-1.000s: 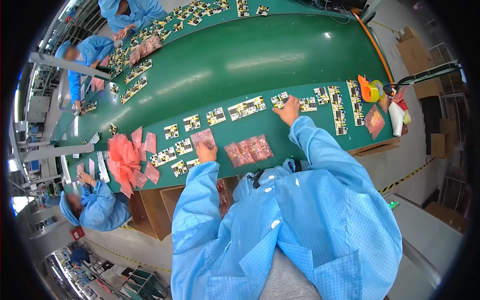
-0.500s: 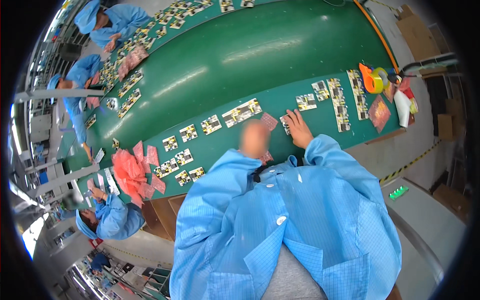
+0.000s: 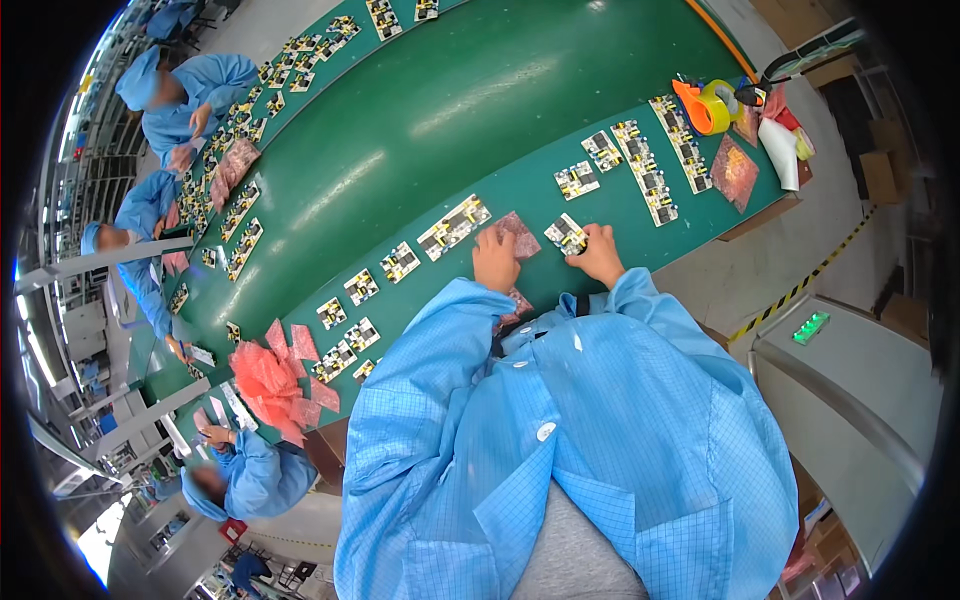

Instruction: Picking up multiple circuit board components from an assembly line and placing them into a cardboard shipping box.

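Observation:
A small circuit board point(image 3: 566, 235) with dark and yellow parts is on the green table, tilted to the view. My right hand point(image 3: 602, 257) grips its right edge between thumb and fingers. To the left, my left hand point(image 3: 496, 262) has its curled fingers on the near left edge of a pink bubble-wrap bag point(image 3: 519, 238). Another bit of pink bubble wrap point(image 3: 518, 303) shows below that hand, partly covered by my sleeve. Beyond the left hand lies a long board panel point(image 3: 455, 227).
Small boards point(image 3: 400, 262) run off to the left, towards a heap of pink bubble-wrap bags point(image 3: 265, 385). On the right are two long board panels point(image 3: 645, 175), an orange tape dispenser point(image 3: 705, 108) and another pink bag point(image 3: 735, 173). Co-workers in blue point(image 3: 265, 475) sit along the left.
My right hand has shifted from covering the circuit board to gripping its right edge. My left hand, blurred before, is now on the bubble-wrap bag. The whole view has turned slightly.

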A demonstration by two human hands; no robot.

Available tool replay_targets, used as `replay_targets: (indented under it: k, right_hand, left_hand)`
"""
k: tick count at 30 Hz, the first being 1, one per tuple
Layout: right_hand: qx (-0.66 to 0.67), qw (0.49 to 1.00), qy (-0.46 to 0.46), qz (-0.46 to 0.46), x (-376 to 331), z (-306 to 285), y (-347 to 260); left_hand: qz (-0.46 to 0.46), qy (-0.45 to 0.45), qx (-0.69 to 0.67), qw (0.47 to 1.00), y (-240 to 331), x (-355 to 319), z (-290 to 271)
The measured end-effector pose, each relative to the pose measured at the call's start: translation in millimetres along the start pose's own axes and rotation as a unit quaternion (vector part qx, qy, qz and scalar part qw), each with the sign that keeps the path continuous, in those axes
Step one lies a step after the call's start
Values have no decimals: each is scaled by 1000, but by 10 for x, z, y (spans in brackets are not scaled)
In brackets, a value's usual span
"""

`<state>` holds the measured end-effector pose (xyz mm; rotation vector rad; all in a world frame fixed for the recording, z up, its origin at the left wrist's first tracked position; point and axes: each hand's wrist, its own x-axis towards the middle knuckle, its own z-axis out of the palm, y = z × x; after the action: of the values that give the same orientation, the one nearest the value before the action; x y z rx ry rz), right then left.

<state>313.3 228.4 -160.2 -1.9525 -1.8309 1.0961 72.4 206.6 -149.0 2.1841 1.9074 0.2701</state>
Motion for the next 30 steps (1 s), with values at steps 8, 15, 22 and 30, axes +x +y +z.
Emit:
replay_targets:
  k: [8, 15, 22, 30]
  right_hand:
    - [342, 939, -18, 44, -11, 133, 492]
    - [362, 928, 23, 86, -55, 94, 381]
    - [463, 881, -13, 98, -79, -97, 277]
    - [436, 896, -76, 21, -73, -106, 216]
  left_hand:
    - [-193, -79, -406, 890, 102, 193, 160]
    - [-41, -35, -96, 994, 156, 102, 155]
    - [30, 29, -231, 972, 250, 267, 238]
    - [-19, -45, -221, 974, 289, 269, 350]
